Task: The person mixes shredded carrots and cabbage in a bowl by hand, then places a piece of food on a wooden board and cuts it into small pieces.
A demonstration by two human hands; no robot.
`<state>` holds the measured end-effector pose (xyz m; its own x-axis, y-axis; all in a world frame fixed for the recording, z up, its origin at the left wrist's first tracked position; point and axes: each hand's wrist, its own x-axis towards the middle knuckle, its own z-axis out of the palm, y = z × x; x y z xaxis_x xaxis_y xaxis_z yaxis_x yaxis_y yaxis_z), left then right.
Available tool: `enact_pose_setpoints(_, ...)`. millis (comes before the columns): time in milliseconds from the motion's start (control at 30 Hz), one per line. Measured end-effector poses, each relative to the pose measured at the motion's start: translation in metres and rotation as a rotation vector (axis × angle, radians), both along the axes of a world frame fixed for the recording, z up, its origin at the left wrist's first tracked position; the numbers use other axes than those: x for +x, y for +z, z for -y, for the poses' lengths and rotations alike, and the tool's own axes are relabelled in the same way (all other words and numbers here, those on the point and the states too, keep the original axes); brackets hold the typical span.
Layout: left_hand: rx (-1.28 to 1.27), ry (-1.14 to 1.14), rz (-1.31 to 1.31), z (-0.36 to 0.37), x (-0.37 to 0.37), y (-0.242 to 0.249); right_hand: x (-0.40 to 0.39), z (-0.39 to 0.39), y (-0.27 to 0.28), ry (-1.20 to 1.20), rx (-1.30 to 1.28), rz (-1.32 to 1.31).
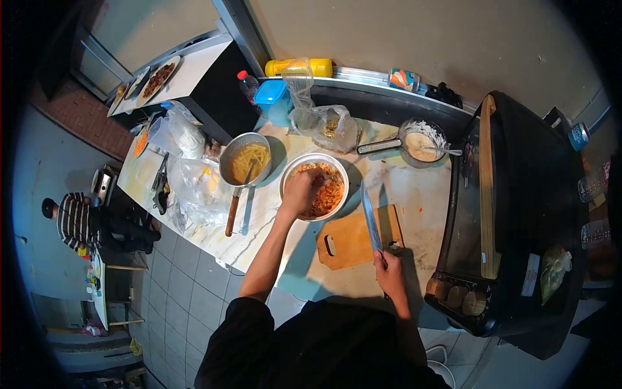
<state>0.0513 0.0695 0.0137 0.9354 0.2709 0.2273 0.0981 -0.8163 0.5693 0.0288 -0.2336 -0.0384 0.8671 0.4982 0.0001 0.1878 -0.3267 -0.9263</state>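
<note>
Knife [370,217] in the right hand [389,271]: the fist is closed round the handle near the counter's [414,194] front edge, and the blade runs up and away from the knuckles, long axis nearly straight toward the back wall with a slight lean to the left, tip over the far edge of the wooden cutting board [353,240]. The blade seems to be raised off the board rather than resting on it, though the view from above makes that hard to judge. That forearm comes in short and close to the body, wrist bent slightly inward. The left hand [302,192] reaches well forward on an outstretched arm, and its fingers curl down into the metal bowl [315,186] of orange shredded food, gathered around some of the contents; how tightly they close cannot be told. The bowl sits toward the middle of the counter, just beyond the board's left far corner. To its left stands a pot [245,159] of pale strips with a wooden handle pointing at the front edge, and at the back, toward the right, a saucepan [421,141] of white batter.
</note>
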Motion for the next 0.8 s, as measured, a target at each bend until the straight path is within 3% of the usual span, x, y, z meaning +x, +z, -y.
enact_pose_setpoints(133, -0.066, 0.005, 0.014, -0.013, -0.005, 0.007, -0.001, 0.001, 0.002, 0.009, -0.003, 0.019)
enact_pose_setpoints(233, -0.375, 0.073, -0.013, -0.018, -0.009, 0.010, -0.002, 0.001, 0.004, 0.016, -0.021, -0.030)
enact_pose_setpoints(267, -0.374, 0.075, -0.011, -0.019, -0.011, 0.007, -0.002, 0.002, 0.003, 0.013, -0.034, -0.079)
enact_pose_setpoints(333, -0.721, 0.024, 0.127, -0.020, -0.015, -0.001, -0.002, 0.002, 0.005, 0.018, -0.026, -0.074)
enact_pose_setpoints(467, -0.572, -0.013, 0.171, -0.018, -0.019, -0.001, -0.004, 0.001, 0.002, 0.009, 0.021, -0.043)
enact_pose_setpoints(533, -0.437, 0.094, -0.030, -0.016, -0.022, 0.007, -0.004, 0.002, -0.001, 0.021, 0.012, -0.045)
enact_pose_setpoints(667, -0.484, 0.088, 0.000, -0.019, -0.023, -0.004, -0.003, 0.003, -0.007, 0.033, 0.028, -0.030)
enact_pose_setpoints(800, -0.298, 0.146, 0.044, -0.029, -0.025, -0.006, -0.004, 0.004, -0.008, 0.018, 0.010, -0.025)
